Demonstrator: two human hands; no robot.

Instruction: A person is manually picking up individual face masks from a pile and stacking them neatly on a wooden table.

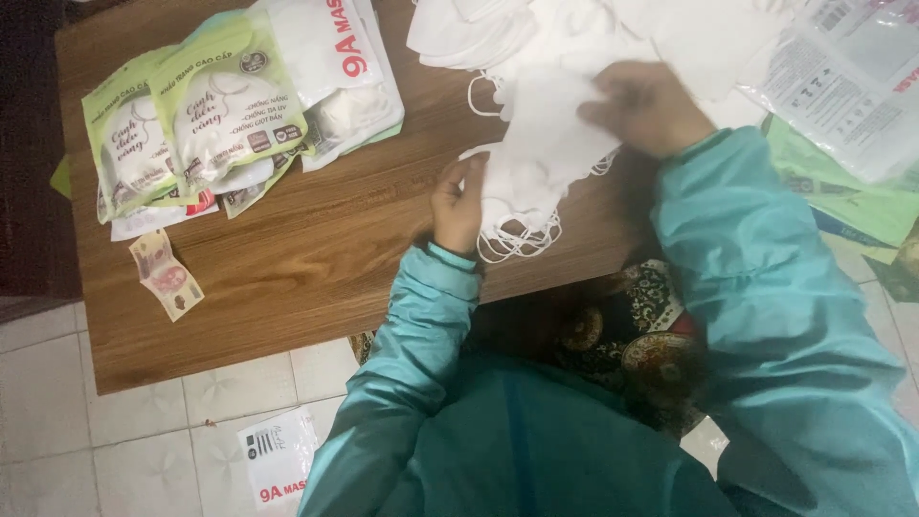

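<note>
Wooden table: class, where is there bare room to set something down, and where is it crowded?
Bare wood lies between the banknote, the packets and the left hand, down to the table's near edge. The far right is crowded with white masks under the right hand.

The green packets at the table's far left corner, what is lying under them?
Under the green packets lie white packets and clear ones, edges poking out onto the wooden table. How many are stacked below is hidden. A banknote lies beside the pile, uncovered.

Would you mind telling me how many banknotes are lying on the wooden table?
1. The banknote lies flat near the left front of the wooden table, just below the green mask packets. Others could be hidden beneath the packets or the white masks.
</note>
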